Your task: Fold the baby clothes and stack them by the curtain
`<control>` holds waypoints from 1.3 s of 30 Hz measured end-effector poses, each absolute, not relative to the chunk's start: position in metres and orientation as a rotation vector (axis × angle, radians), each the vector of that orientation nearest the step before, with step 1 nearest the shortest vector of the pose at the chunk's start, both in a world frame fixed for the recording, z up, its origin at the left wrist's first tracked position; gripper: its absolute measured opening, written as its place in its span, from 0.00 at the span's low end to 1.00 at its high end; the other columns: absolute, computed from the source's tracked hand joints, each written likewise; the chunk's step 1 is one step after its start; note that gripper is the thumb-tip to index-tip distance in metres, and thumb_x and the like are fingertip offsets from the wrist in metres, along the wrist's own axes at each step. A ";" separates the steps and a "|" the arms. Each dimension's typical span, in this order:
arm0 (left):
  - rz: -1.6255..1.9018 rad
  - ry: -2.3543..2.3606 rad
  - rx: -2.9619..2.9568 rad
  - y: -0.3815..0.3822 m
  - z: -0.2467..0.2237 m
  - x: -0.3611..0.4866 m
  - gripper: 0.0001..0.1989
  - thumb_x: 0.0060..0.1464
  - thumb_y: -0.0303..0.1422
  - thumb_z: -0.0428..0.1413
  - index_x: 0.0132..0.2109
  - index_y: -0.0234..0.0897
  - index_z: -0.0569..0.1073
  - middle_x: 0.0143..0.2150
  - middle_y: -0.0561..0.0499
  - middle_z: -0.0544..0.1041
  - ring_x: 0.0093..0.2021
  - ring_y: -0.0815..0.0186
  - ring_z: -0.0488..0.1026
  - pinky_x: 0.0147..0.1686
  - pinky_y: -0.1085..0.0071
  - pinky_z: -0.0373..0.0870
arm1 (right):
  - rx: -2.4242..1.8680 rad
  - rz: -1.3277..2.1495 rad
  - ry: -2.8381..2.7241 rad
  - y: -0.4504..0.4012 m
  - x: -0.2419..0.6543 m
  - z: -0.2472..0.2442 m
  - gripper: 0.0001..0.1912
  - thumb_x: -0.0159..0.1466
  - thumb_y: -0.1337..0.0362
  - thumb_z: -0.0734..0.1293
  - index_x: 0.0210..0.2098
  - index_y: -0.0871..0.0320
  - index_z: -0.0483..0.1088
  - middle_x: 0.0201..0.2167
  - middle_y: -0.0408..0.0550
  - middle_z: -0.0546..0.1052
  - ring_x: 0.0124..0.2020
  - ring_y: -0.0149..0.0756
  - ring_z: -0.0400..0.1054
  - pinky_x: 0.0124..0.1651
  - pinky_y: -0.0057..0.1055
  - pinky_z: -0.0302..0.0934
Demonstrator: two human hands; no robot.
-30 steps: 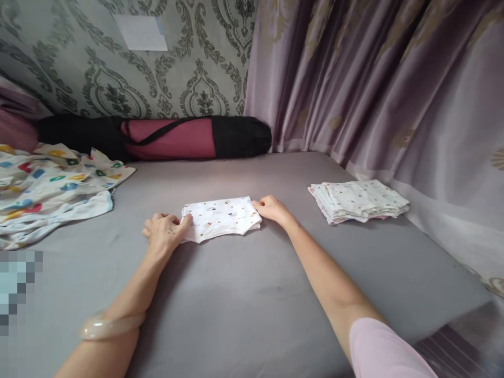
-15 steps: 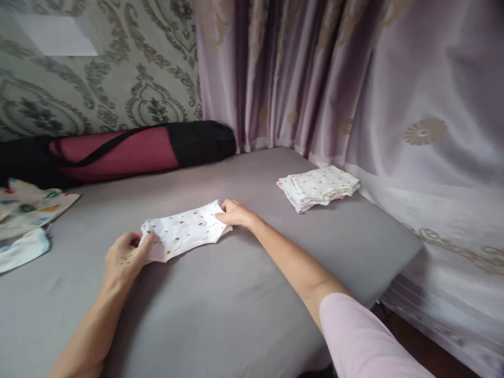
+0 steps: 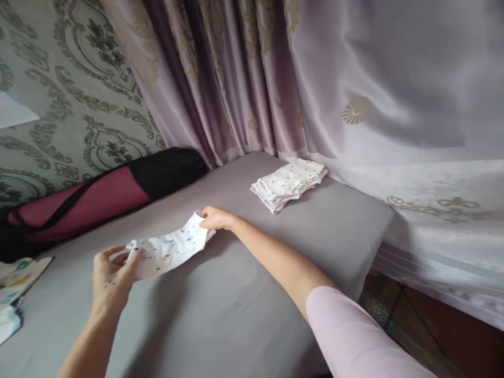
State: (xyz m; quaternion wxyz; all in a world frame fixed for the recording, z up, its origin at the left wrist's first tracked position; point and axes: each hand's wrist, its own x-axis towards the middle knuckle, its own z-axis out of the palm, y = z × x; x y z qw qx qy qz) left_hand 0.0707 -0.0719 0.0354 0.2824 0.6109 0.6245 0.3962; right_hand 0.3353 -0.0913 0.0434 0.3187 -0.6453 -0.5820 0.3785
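Between my two hands hangs a folded white cloth garment (image 3: 167,252) with small dark and tan prints, its exact kind not clear. My left hand (image 3: 114,275) pinches its near left end between thumb and fingers. At the far right end, my right hand (image 3: 216,218) grips the other edge. The garment sags in the middle and is held just above the grey bed surface (image 3: 236,304), casting a shadow on it. Beyond my right hand lies a neat stack of folded printed cloths (image 3: 289,181).
At the left edge lie loose cloths (image 3: 21,281) with coloured prints. A black and dark-red long bag (image 3: 90,199) rests along the patterned wall. Purple curtains (image 3: 244,79) hang behind the bed. The bed's edge (image 3: 374,249) drops off at the right.
My view has turned right and tilted. The white garment, flat and taut before, is now lifted and sagging, with both hands still on its ends.
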 end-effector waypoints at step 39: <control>0.667 0.655 1.539 -0.107 0.035 0.448 0.32 0.51 0.29 0.54 0.65 0.34 0.63 0.46 0.44 0.76 0.38 0.65 0.75 0.39 0.69 0.73 | -2.531 -0.189 -1.194 -0.185 0.668 0.099 0.17 0.69 0.69 0.58 0.56 0.57 0.68 0.53 0.56 0.75 0.55 0.46 0.69 0.55 0.38 0.62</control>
